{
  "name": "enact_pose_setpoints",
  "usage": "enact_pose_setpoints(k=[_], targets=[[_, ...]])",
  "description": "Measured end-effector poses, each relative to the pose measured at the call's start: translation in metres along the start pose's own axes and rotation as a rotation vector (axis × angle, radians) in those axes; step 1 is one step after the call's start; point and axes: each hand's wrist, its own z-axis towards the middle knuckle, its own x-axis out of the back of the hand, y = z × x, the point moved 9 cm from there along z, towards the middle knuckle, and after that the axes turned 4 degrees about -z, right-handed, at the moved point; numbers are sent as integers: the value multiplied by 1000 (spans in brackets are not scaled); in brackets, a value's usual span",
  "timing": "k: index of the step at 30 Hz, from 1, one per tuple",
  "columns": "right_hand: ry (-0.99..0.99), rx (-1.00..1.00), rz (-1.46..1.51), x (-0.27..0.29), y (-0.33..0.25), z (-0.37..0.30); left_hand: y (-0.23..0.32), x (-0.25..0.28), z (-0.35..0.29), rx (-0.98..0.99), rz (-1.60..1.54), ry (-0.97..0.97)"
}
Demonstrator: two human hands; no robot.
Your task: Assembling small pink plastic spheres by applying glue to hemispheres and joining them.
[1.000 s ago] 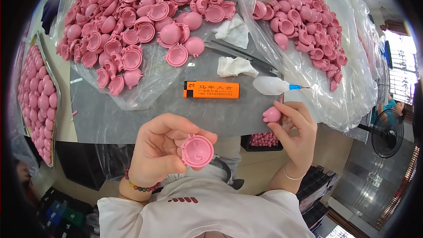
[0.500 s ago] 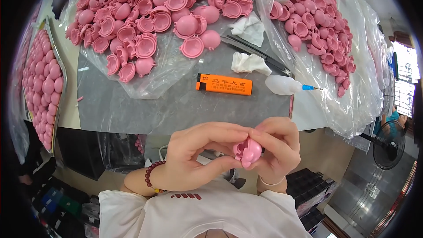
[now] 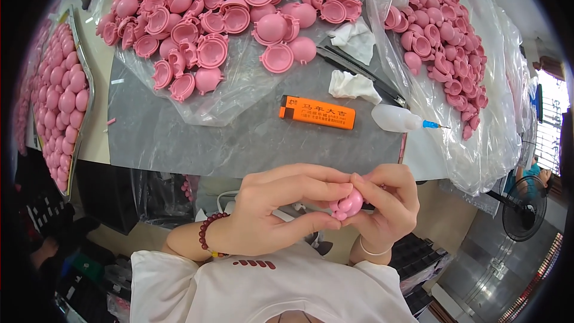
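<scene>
Between both hands, in front of the table's near edge, I hold a small round pink plastic shell (image 3: 349,204). My left hand (image 3: 287,200) pinches it from the left, thumb below and fingers above. On the other side my right hand (image 3: 388,203) grips it with thumb and fingertips. The fingers cover part of the shell, so its inside is hidden. Beyond the hands lies an orange lighter (image 3: 317,112) on a grey mat (image 3: 197,152). To its right rests a white squeeze bottle (image 3: 397,118) with a blue needle tip.
Many pink half shells (image 3: 236,19) are heaped on clear plastic at the back. Another pile (image 3: 439,36) lies in plastic at the right. A tray (image 3: 89,98) of pink balls stands at the left. White tissue (image 3: 354,87) and a black cutter knife (image 3: 365,75) lie near the lighter.
The shell has turned in my fingers; its gap shows less now. Both hands sit slightly further right in view, and the tabletop things have shifted with the head's movement.
</scene>
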Motion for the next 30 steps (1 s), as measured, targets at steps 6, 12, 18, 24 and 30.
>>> enact_pose_setpoints(k=[6,12,18,24,30], targets=[[167,246,-239,-4,-26,-8,-2,4,1,11,-56,48],[364,107,-104,27,1,-10,-1,13,1,24,-8,61],[550,-100,-47,45,49,2,-1,13,1,-9,-225,65],[221,-488,-261,18,83,15,-14,6,-1,259,-792,47],[435,-236,280,16,65,14,-30,0,-2,364,-1011,64]])
